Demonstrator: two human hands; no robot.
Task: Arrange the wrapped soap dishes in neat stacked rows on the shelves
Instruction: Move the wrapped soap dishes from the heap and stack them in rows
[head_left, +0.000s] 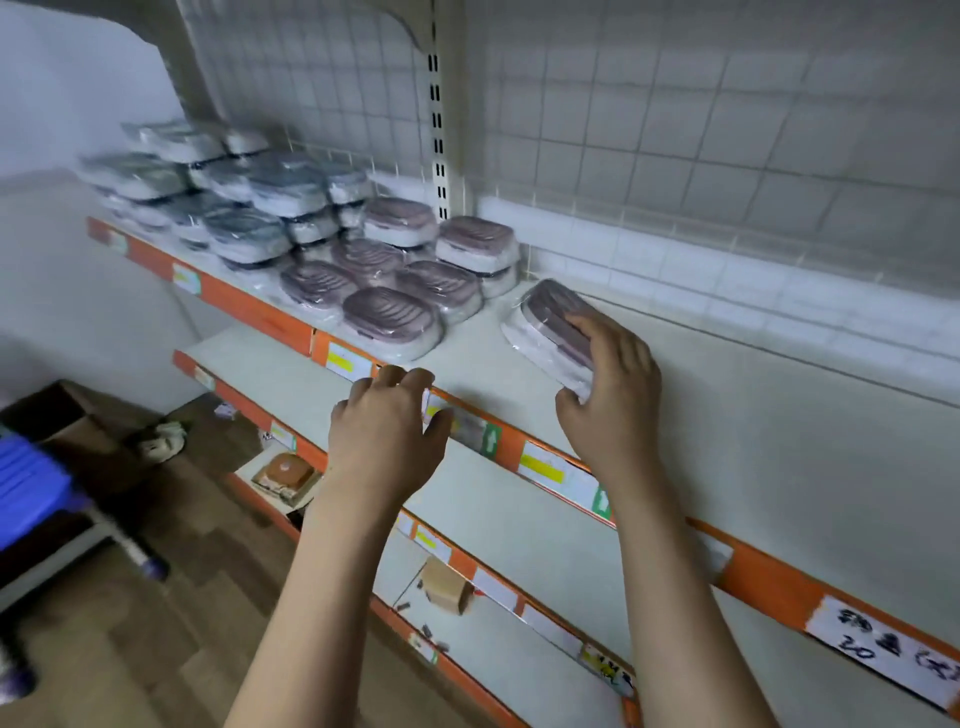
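- Head view: you face a white shelving unit (675, 415) with orange front rails, running from 10 o'clock down to 4 o'clock, backed by a wire grid panel (675, 130).
- The top shelf (467, 358) carries the stacked soap dishes (311, 228), all in clear wrap, filling its left part toward 10 o'clock. The far rows are grey-blue and piled two or three high; the near rows are mauve, some single, some doubled.
- A second shelf (519, 519) lies below at centre, and a third toward 6 o'clock holds a small brown box (445, 584).
- At 8 o'clock, on the wooden floor, there is a blue crate (26, 488), blurred.
- Your right hand (613, 395), at about 2 o'clock from centre, grips one wrapped mauve soap dish (550, 327). Fingers curl over its top edge and the thumb is under its near end. The dish is tilted on its side on the top shelf, apart from the mauve rows to its left.
- Your left hand (387, 421), at centre, holds nothing. Its fingers are loosely bent and slightly spread, fingertips at the orange rail (291, 327) of the top shelf, near a yellow price label (347, 361).
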